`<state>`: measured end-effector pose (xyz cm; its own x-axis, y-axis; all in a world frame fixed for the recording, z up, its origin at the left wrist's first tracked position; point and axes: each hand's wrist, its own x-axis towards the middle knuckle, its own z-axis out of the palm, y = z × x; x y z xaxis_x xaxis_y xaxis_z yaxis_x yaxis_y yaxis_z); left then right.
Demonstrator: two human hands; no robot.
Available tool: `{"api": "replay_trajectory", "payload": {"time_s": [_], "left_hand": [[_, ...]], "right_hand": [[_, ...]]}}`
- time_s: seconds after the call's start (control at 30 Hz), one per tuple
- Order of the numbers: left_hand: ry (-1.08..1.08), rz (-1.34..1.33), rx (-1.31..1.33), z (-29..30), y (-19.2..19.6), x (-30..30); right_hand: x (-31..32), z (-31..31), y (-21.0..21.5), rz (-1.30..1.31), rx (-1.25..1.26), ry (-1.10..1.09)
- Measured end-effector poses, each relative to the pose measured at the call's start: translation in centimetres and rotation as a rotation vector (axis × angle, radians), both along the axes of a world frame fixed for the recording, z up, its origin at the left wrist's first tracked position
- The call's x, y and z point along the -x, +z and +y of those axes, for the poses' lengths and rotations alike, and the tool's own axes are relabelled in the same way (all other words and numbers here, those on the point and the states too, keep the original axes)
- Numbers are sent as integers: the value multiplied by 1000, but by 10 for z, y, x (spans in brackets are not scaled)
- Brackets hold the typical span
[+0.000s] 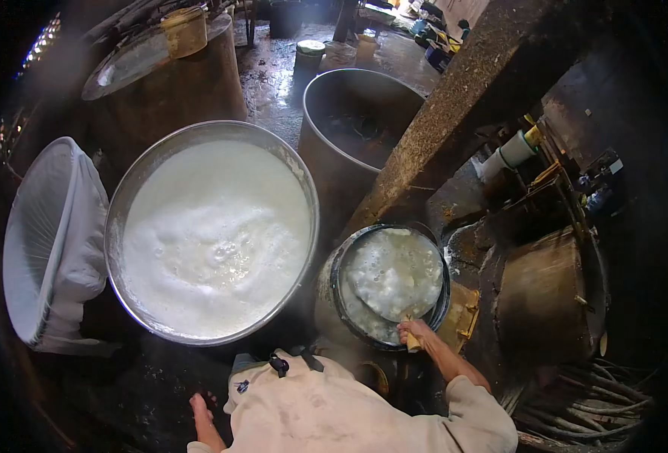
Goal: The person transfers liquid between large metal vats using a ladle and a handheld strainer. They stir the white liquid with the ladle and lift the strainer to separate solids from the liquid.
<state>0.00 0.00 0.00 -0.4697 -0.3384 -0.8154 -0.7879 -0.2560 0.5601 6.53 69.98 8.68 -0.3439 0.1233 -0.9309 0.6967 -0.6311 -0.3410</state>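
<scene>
Apparently scooping from the bucket (337, 285).
Right hand (417, 332) is clamping the scoop handle (412, 346); left hand (200, 409) is hanging loose, empty; lifting is probably calling for a level wrist.

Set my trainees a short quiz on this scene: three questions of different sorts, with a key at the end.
1. Open question: What does the person's right hand grip, and at which container?
2. True or false: The round frame draped in white cloth stands to the left of the wide metal vat.
3. Fill in the colour: The vat is filled with frothy ____ liquid.

Key:
1. A tan handle, at the near side of the dark-rimmed bucket.
2. True.
3. White.
</scene>
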Motion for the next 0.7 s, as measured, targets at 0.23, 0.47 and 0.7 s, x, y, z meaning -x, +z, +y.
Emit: {"api": "replay_trajectory", "payload": {"time_s": [0.23,0.47,0.7], "left_hand": [[210,-50,-190,-1,-18,-12],[217,-66,-238,-38,-28,1],[355,26,-129,-84,25,35]], "right_hand": [[43,-61,108,3,5,124],[135,-158,141,46,-34,369],[232,-300,85,224,206,434]]}}
